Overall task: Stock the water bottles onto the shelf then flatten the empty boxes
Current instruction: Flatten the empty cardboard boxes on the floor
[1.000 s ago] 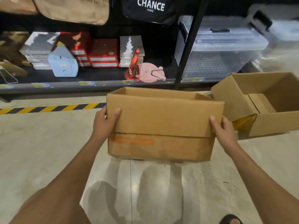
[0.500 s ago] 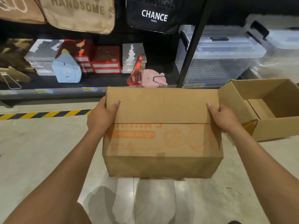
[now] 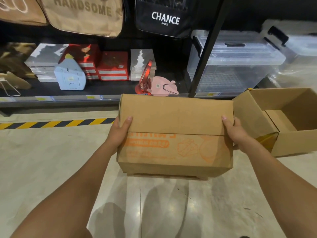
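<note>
While the head view is looking down, the left hand [image 3: 120, 133] and right hand [image 3: 235, 133] are gripping the ends of a printed cardboard box [image 3: 175, 134], thumbs on top, over the floor [image 3: 51, 160] near the shelf [image 3: 60, 98]. It is likely handling light and stiff, creasing at its seams.

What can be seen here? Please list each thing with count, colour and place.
printed cardboard box: 1, brown with orange print, held up, centre
open cardboard box: 1, brown, on the floor, right
clear storage bins: 2, transparent, low shelf, right
tote bags: 3, two beige and one black, hanging at top
flat boxes: several stacks, red and silver, low shelf, left
house-shaped item: 1, pale blue, shelf front
round item: 1, pink, shelf, centre
hazard stripe: 1, yellow and black, floor, left
left hand: 1, grips the printed box's left end
right hand: 1, grips its right end
</note>
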`<state>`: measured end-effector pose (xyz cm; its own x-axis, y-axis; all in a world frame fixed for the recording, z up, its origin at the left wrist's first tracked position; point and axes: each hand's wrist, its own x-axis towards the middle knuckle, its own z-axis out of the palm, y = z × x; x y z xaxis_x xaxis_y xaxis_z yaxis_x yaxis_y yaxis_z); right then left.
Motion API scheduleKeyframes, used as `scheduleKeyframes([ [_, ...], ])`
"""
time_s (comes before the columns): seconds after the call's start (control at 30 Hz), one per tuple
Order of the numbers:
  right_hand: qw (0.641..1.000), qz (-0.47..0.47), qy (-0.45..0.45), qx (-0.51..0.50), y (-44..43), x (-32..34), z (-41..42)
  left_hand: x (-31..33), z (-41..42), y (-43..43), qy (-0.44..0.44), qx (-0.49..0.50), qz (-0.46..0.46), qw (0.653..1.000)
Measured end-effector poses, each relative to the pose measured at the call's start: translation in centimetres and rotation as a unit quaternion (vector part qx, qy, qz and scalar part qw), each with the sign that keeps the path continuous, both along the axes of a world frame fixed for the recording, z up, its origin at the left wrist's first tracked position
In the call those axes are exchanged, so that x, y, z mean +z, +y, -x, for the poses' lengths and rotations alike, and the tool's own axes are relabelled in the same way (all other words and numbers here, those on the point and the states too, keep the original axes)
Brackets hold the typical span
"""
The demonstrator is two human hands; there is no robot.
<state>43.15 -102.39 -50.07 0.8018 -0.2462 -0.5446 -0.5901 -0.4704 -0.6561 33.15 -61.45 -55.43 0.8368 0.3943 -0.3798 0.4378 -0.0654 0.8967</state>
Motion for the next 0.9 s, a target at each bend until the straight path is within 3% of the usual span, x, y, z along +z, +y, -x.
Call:
scheduleKeyframes([
  [0.27,0.998,0.008,0.019,0.060,0.1,3.5,-1.2,2.3,1.1,1.0,0.006,0.040,-0.006,0.999],
  [0.43,1.000,0.010,0.001,0.030,0.4,-0.2,-1.1,0.4,0.9,-1.1,0.038,0.066,-0.135,0.988],
  [0.47,1.000,0.012,-0.003,0.025,0.2,-0.6,-1.2,0.5,0.8,-1.6,0.027,0.068,-0.207,0.976],
  [0.5,1.000,0.011,-0.001,0.025,0.1,-0.5,-1.2,0.8,0.9,-2.1,0.011,0.052,-0.337,0.940],
  [0.57,1.000,0.002,0.003,0.023,-0.2,-0.2,-1.2,1.2,0.6,-3.6,-0.059,-0.073,-0.572,0.815],
  [0.6,1.000,-0.004,0.002,0.022,-0.3,-0.1,-1.2,1.2,0.4,-4.8,-0.081,-0.166,-0.626,0.758],
  [0.63,1.000,-0.007,0.001,0.021,-0.3,-0.1,-1.2,0.9,0.4,-6.2,-0.090,-0.244,-0.639,0.724],
  [0.7,1.000,-0.006,-0.010,0.019,-0.1,-0.2,-1.1,0.0,0.6,-8.2,-0.082,-0.307,-0.636,0.703],
  [0.9,0.995,0.012,-0.099,-0.025,-0.9,-1.3,2.6,-1.4,-0.9,-8.0,-0.081,-0.298,-0.649,0.695],
])
